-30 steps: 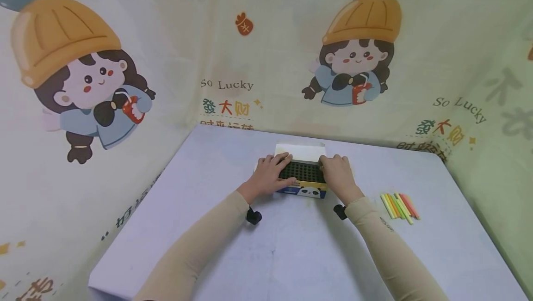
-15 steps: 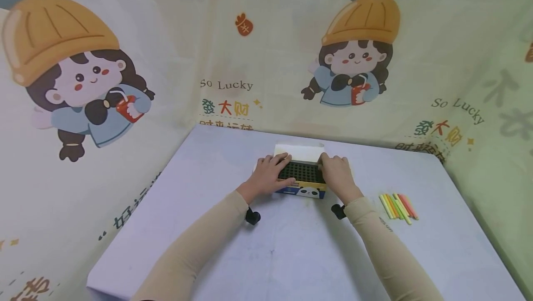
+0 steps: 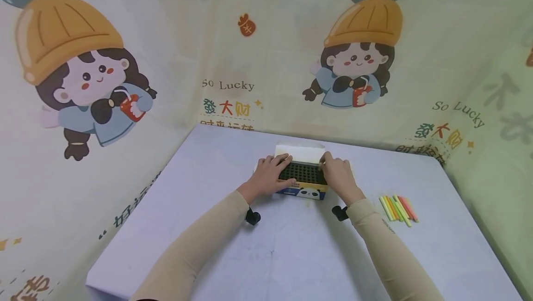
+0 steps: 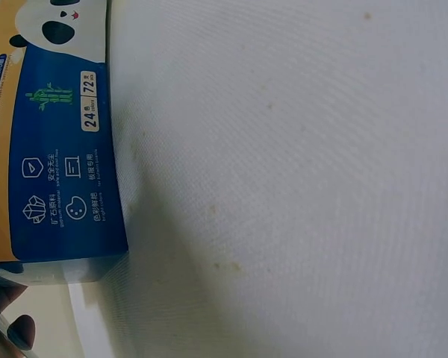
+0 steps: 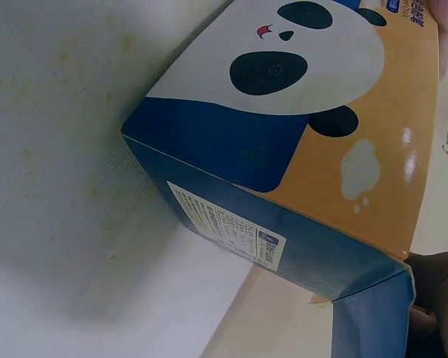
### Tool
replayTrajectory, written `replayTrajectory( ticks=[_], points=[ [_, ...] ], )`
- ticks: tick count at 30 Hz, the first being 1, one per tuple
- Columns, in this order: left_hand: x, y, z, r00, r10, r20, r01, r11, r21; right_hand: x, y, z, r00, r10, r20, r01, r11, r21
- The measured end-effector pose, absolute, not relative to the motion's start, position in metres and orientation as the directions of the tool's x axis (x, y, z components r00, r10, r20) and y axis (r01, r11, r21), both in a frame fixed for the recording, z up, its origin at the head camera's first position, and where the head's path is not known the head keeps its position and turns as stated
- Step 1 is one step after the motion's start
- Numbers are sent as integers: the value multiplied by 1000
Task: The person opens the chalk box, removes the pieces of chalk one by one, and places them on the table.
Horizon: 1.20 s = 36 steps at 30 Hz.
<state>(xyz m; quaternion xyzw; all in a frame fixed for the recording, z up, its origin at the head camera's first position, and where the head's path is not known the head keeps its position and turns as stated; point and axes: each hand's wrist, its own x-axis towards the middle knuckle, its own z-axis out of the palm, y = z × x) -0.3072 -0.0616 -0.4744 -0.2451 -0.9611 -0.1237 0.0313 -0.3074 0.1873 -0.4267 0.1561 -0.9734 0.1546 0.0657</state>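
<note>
A blue and orange chalk box [image 3: 301,191] with a panda print stands on the table, its white lid flap [image 3: 300,153] raised at the back. Inside sits a black tray [image 3: 303,172] full of round holes. My left hand [image 3: 270,176] grips the box's left end, thumb along the front rim and fingers over the tray. At the tray's right edge my right hand [image 3: 339,174] has curled fingers. A small pale tip, apparently a stick of chalk [image 3: 322,164], shows in its pinch. In the right wrist view, the box's side flap [image 5: 373,321] partly hides those fingers.
Several coloured chalk sticks [image 3: 398,208], yellow, orange, green and pink, lie side by side on the white table [image 3: 266,254], right of the box. A printed cloth backdrop [image 3: 283,60] rises behind the table and at both sides.
My right fingertips have lifted slightly at the tray's right edge, and a pale tip now shows there. My left hand and the box stay in place.
</note>
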Motion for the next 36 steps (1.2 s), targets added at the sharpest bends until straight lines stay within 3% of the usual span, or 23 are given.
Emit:
replayTrajectory(
  ticks=[21,36],
  points=[
    [-306,-62,-472,-877,468,109,481,856,190,-313,186,-431,-963,-220,153,-259,913,-315],
    [-308,-62,-477,-875,465,136,483,858,175,-312,191,-417,-930,-176,321,-309,850,-428]
  ],
)
